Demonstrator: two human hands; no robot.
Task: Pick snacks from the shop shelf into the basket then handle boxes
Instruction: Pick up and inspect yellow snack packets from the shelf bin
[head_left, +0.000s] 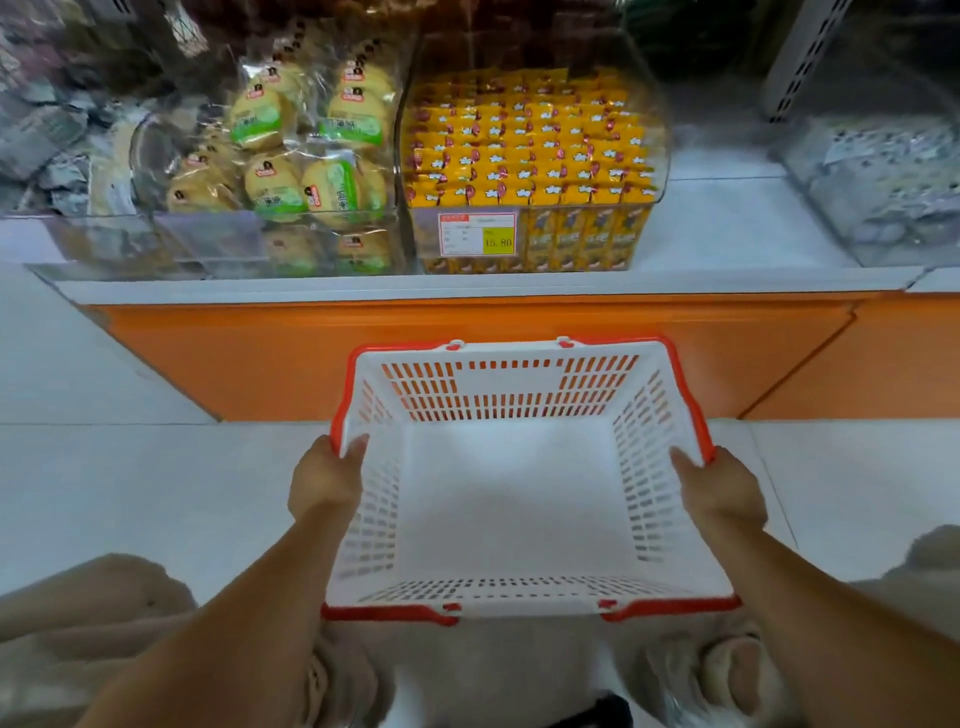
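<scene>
A white slotted shopping basket (519, 597) with a red rim hangs empty low in front of the shelf. My left hand (327, 480) grips its left rim, thumb inside the wall. My right hand (719, 491) grips the right rim the same way. On the white shelf (727, 223) above, a clear bin holds yellow snack packets (530, 150) in tight rows, with a price tag (478, 234) on its front. Left of it another clear bin holds wrapped round cakes (306, 156) with green labels.
An orange base panel (260, 358) runs under the shelf, just beyond the basket. Grey-wrapped goods (41, 135) lie at the far left and another clear bin (883, 176) stands at the right. White floor tiles spread below, and my beige trousers fill the bottom edge.
</scene>
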